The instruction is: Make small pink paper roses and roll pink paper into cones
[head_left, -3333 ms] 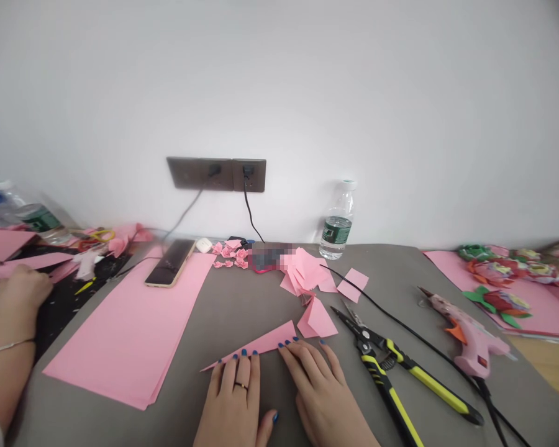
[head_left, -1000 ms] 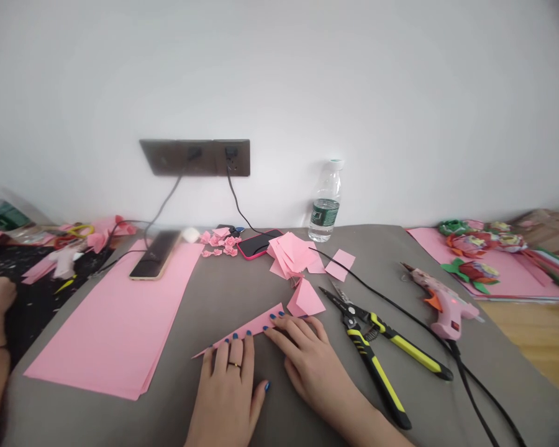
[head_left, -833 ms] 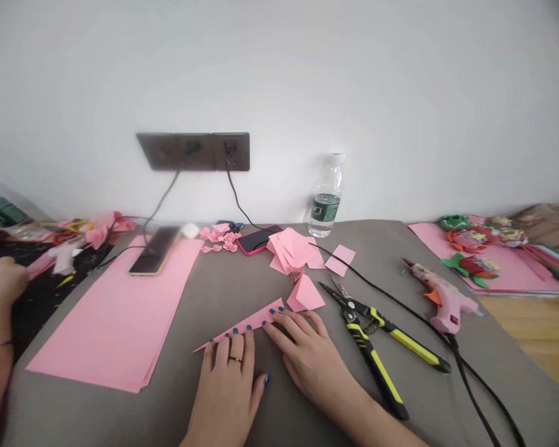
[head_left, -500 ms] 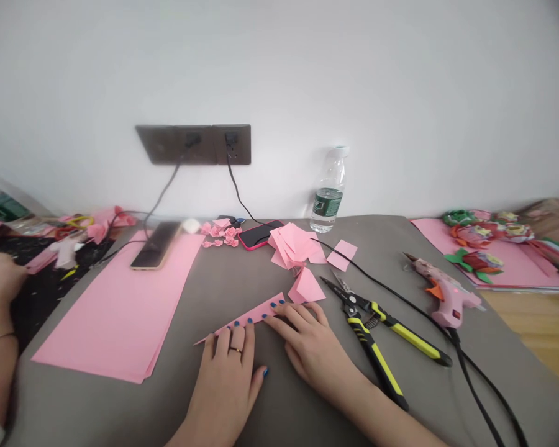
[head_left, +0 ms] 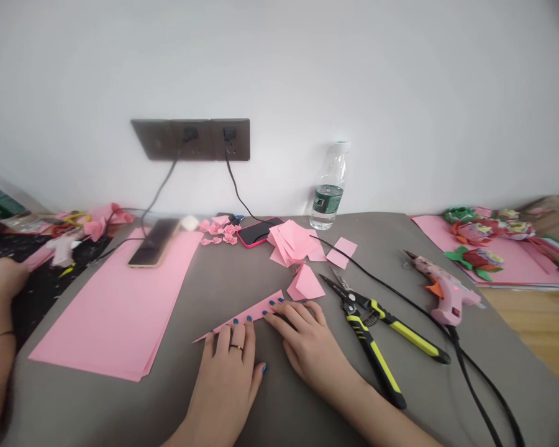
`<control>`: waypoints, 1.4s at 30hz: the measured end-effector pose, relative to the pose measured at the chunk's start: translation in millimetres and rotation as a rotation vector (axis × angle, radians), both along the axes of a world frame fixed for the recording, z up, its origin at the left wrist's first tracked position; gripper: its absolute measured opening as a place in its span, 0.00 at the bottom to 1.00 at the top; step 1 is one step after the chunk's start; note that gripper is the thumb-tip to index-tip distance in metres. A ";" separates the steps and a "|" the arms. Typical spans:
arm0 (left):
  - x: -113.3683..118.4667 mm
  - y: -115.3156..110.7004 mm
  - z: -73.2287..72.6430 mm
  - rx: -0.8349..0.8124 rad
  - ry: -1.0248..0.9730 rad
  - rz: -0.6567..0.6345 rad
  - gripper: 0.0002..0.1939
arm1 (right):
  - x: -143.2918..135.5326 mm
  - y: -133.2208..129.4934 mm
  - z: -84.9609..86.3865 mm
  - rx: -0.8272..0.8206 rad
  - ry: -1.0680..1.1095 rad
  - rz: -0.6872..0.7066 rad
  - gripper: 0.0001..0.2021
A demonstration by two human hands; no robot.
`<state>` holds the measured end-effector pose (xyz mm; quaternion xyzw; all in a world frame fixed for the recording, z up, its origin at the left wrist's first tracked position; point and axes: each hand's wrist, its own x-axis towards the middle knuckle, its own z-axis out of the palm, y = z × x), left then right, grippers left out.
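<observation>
A narrow, pointed strip of pink paper lies slantwise on the grey table mat. My left hand rests flat with its fingertips on the strip's lower edge, thumb held apart. Fingers stretched out, my right hand presses on the strip's right end. Just beyond that end sits a folded pink paper piece, below a pile of pink paper squares. Pliers with black and yellow handles lie spread beside my right hand.
Pink sheets with a phone on them lie left. A pink glue gun and its cable are right, near paper flowers. A water bottle stands by the wall. Another person's hand is at far left.
The view has shifted very slightly. Both my hands stay on the paper strip, almost unmoved. The other person's hand at the left has moved a little.
</observation>
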<state>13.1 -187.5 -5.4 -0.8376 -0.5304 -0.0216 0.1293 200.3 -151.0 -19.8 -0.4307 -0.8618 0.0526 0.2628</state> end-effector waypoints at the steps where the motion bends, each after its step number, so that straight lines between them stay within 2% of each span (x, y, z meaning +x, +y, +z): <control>1: 0.4 0.0 0.2 0.001 0.002 0.004 0.23 | -0.1 0.0 0.0 0.000 0.001 -0.001 0.21; 12: 2.4 -1.8 -1.0 0.026 0.009 0.023 0.23 | -1.7 -0.5 -0.4 0.003 0.000 -0.004 0.21; 19: 3.2 -3.5 -3.9 -0.018 0.007 0.072 0.24 | -0.3 -1.4 -0.5 -0.033 0.008 -0.006 0.23; 34: 3.6 -1.2 -1.8 -0.033 0.006 0.049 0.22 | -1.8 -1.5 2.3 -0.036 -0.034 -0.021 0.24; 38: -1.3 2.6 3.5 -0.063 -0.006 0.009 0.22 | -1.6 -2.0 3.6 -0.039 -0.046 -0.016 0.24; 42: -15.3 12.4 18.2 -0.175 -0.040 -0.058 0.22 | -0.9 -0.9 3.3 -0.043 -0.046 -0.020 0.23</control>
